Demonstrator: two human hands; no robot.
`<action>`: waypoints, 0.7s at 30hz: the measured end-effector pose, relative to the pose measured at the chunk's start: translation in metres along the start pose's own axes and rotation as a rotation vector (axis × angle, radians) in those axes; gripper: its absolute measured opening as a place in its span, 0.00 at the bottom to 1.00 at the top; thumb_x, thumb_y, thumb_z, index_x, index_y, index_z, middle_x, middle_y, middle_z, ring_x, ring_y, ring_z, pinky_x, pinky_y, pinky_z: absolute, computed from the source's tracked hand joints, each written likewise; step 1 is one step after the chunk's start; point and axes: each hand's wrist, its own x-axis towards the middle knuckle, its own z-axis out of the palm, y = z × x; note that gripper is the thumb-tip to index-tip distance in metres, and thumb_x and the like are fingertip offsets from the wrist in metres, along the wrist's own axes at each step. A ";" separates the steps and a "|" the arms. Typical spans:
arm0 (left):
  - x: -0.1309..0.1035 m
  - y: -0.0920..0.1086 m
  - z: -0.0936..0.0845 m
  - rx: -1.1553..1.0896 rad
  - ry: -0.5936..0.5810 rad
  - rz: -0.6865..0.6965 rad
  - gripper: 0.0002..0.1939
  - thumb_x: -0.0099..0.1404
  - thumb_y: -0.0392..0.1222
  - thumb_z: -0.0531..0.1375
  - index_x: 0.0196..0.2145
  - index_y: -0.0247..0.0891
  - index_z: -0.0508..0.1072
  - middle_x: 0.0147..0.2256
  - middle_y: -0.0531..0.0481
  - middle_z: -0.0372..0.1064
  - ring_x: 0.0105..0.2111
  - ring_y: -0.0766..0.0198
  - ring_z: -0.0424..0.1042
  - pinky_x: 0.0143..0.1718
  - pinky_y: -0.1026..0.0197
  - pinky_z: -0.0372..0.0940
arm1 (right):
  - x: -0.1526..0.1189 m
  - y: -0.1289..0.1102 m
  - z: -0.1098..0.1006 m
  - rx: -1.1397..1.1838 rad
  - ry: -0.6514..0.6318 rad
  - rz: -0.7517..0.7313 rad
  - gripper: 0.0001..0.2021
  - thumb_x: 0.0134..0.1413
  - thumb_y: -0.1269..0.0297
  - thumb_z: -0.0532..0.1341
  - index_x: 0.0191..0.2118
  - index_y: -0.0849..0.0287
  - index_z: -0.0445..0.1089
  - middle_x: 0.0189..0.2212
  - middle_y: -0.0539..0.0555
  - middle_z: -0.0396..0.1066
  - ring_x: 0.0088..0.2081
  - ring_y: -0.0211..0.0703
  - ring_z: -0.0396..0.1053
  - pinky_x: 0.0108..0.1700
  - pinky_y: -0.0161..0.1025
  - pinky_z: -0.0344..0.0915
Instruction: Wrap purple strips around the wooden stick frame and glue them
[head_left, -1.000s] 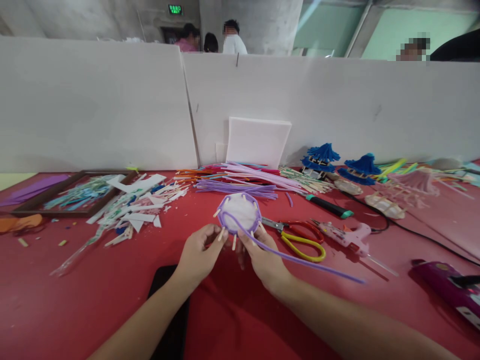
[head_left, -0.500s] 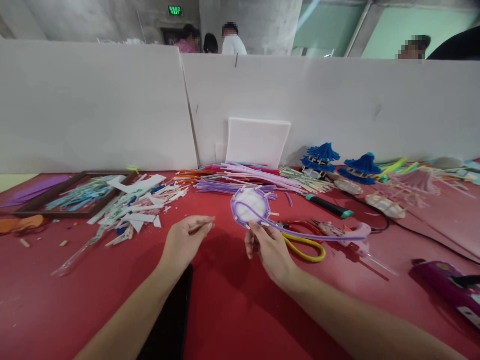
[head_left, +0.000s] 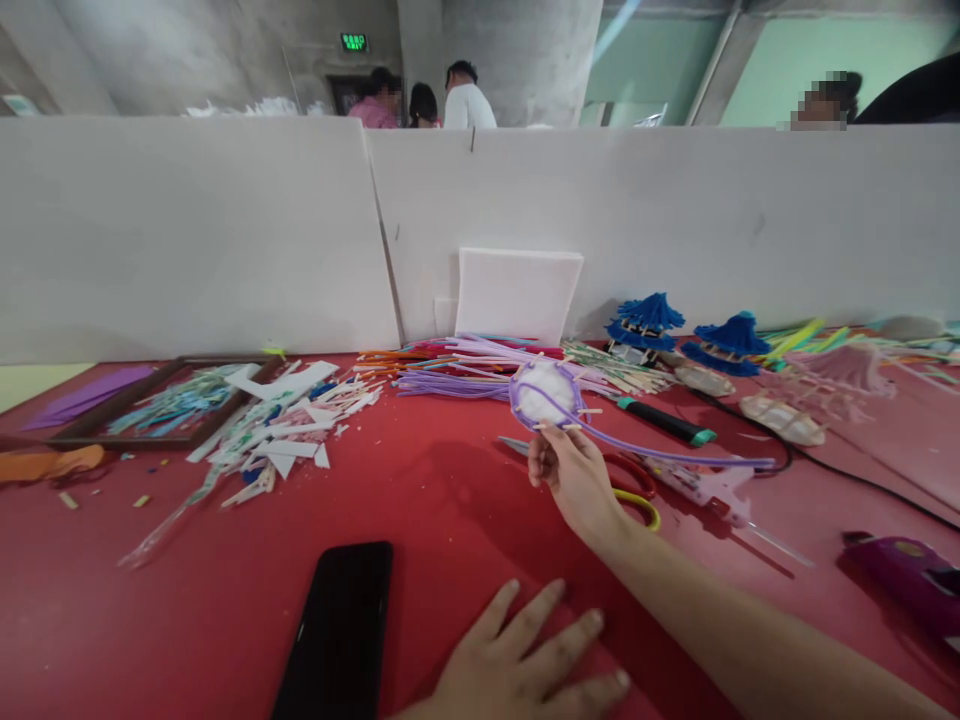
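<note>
The right hand (head_left: 574, 478) pinches the near edge of the white disc (head_left: 541, 392), held up over the table (head_left: 187, 600), its purple stem (head_left: 675, 458) trailing rightward (the left hand (head_left: 517, 665) lies flat, empty).

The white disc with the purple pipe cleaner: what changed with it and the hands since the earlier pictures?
The left hand let go and now lies flat on the red table. The right hand alone carried the white disc up and rightward. The scissors, glue gun and phone stayed.
</note>
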 end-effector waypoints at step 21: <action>0.019 -0.091 -0.104 -0.436 0.674 -0.691 0.25 0.63 0.46 0.50 0.56 0.34 0.62 0.60 0.35 0.57 0.61 0.53 0.55 0.59 0.46 0.50 | -0.007 0.009 0.000 -0.108 -0.042 -0.061 0.16 0.48 0.52 0.63 0.22 0.59 0.63 0.14 0.46 0.64 0.14 0.32 0.59 0.15 0.31 0.56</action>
